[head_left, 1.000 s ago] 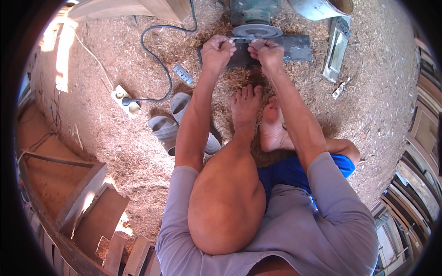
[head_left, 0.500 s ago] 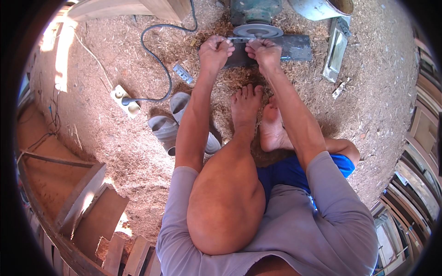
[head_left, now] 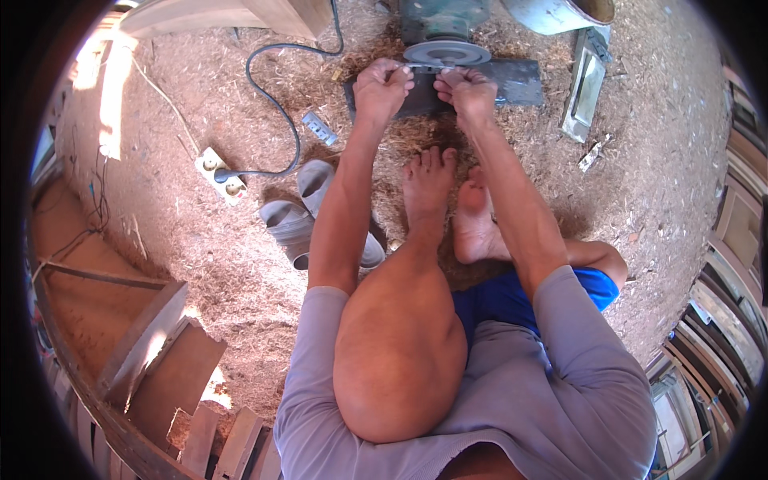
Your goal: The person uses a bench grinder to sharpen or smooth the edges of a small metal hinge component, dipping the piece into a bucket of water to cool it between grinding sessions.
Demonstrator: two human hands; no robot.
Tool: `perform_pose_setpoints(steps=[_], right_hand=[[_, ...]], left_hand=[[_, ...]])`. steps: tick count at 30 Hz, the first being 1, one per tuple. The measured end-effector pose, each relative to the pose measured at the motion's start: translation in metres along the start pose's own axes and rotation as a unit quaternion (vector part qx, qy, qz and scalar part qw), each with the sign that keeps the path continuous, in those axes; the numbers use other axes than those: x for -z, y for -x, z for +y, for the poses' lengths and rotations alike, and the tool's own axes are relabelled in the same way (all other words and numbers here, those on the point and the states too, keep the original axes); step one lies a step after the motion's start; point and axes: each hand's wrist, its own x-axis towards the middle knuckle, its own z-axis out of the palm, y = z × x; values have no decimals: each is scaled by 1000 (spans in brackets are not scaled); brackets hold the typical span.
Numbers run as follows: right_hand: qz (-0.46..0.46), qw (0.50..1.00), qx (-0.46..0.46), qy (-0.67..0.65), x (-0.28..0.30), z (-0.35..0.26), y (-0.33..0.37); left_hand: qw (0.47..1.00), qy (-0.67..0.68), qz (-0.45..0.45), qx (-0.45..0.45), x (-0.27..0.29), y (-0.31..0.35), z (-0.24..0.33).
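A thin metal strip (head_left: pixel 422 68) spans the gap between my two hands, lying along the near face of a grey grinding wheel (head_left: pixel 448 51). My left hand (head_left: pixel 382 93) pinches its left end with thumb and fingers. At the other end my right hand (head_left: pixel 470 93) is closed on the strip, its fingers bunched just below the wheel. Whether the strip touches the wheel I cannot tell. Behind the wheel sits the green grinder body (head_left: pixel 444 20). Under my hands lies a dark flat board (head_left: pixel 516 80).
A black cable (head_left: pixel 276 100) curves to a white power strip (head_left: pixel 216 176) at left. Slippers (head_left: pixel 288 224) lie beside my left forearm, below a small grey block (head_left: pixel 319 128). At right lie a metal-faced plane-like tool (head_left: pixel 584 96) and a metal container (head_left: pixel 556 14). Shavings cover the ground.
Both hands have shifted slightly to the right along the wheel, the strip still between them. The view itself has moved a little.
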Motion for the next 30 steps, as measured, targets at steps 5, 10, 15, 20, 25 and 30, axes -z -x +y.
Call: perform_pose_setpoints(steps=[5,10,15,20,25,30], right_hand=[[10,1000,2,10,5,-3,-1],[19,1000,-3,11,10,-6,-2],[15,1000,4,12,11,-6,-1],[17,1000,0,10,8,-3,-4],[1,1000,3,11,3,-1,-2],[-1,1000,6,10,-2,0,0]], left_hand=[[1000,-2,-2,-4,-7,1,2],[999,-38,-1,-33,-12,-1,-2],[1000,-13,12,-25,-12,0,-2],[1000,-7,2,-11,-11,3,4],[999,32,0,-6,-4,4,4],[998,54,0,-14,-1,4,2]])
